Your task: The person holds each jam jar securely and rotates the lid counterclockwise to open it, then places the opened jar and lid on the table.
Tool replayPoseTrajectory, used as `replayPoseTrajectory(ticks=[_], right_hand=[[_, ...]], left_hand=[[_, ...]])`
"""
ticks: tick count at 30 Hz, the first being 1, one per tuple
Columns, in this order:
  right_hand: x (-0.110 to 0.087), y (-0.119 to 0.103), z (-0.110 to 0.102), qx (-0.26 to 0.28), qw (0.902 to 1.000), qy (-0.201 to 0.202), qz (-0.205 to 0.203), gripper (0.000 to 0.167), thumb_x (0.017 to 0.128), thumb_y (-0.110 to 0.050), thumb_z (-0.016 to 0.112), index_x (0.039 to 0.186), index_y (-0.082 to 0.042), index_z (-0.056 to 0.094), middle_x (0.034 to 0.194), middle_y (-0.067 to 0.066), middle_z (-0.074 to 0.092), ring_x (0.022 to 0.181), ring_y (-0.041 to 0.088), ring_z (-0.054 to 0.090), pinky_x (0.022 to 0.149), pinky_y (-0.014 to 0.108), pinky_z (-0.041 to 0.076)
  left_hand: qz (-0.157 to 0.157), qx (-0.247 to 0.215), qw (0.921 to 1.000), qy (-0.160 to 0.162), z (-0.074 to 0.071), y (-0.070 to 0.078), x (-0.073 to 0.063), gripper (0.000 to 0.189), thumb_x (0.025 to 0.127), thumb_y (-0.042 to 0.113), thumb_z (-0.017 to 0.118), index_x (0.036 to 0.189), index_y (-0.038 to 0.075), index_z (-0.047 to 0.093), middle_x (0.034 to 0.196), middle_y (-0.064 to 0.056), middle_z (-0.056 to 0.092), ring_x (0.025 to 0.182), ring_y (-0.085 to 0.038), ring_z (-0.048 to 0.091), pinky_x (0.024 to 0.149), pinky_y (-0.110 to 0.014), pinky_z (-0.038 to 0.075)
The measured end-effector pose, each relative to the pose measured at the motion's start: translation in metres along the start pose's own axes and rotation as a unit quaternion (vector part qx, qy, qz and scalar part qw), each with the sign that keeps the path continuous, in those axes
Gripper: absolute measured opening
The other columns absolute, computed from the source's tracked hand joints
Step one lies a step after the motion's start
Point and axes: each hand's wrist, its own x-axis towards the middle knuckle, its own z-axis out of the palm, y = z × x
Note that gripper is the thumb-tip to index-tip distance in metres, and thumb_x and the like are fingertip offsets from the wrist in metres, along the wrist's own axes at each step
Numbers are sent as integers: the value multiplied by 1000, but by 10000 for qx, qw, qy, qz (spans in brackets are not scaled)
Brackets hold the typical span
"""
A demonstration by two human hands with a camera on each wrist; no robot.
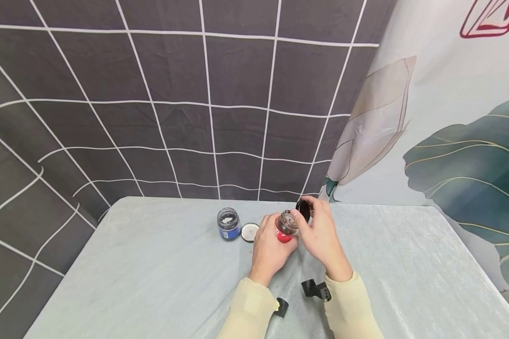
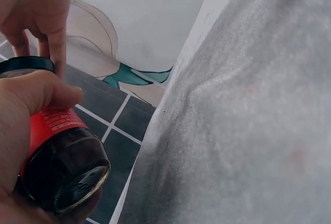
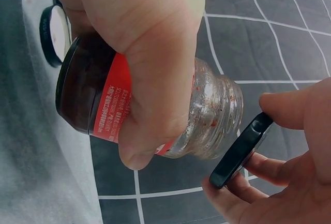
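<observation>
My left hand grips a glass jar with a red label, tilted above the table. Dark contents fill its lower part, and reddish bits cling to the clear glass near its threaded mouth in the right wrist view. Between the thumb and fingers of my right hand is a black lid, off the jar and close beside its mouth. In the left wrist view, the jar's dark base faces the camera.
An open jar with a blue label stands left of my hands on the cloth-covered table. Beside it lies a lid, white inside up. A dark tiled-pattern curtain hangs behind the table's far edge.
</observation>
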Motion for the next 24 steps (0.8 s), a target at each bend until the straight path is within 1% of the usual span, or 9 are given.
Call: replayPoseTrajectory(ticks=[8, 15, 19, 24], right_hand=[[0, 2, 0, 12, 10000, 66, 63, 46, 98, -19, 64, 134, 7, 52, 125, 27, 51, 112, 41, 55, 98, 53, 44], [1, 3, 0, 25, 9998, 139, 157, 46, 98, -19, 62, 134, 8, 51, 125, 28, 52, 112, 41, 55, 97, 53, 43], [1, 4, 0, 47, 9996, 156, 235, 47, 98, -20, 63, 134, 7, 51, 124, 27, 53, 110, 40, 56, 95, 51, 44], [1, 3, 0, 53, 9995, 114, 302, 47, 100, -22, 62, 135, 7, 52, 124, 27, 54, 108, 38, 58, 88, 47, 46]], left_hand=[[-7, -46, 9999, 130, 1, 1, 1, 56, 72, 26, 81, 123, 12, 62, 113, -1, 63, 101, -22, 64, 90, -41, 51], [-82, -21, 9998, 190, 0, 1, 1, 57, 72, 28, 83, 123, 12, 63, 113, -1, 64, 102, -22, 64, 90, -42, 51], [-115, -12, 9998, 182, 0, 1, 1, 58, 71, 27, 84, 123, 12, 63, 113, -1, 64, 102, -23, 64, 90, -42, 51], [-158, 2, 9997, 160, -1, 0, 1, 59, 71, 27, 86, 123, 12, 63, 113, -1, 64, 103, -23, 64, 90, -42, 50]])
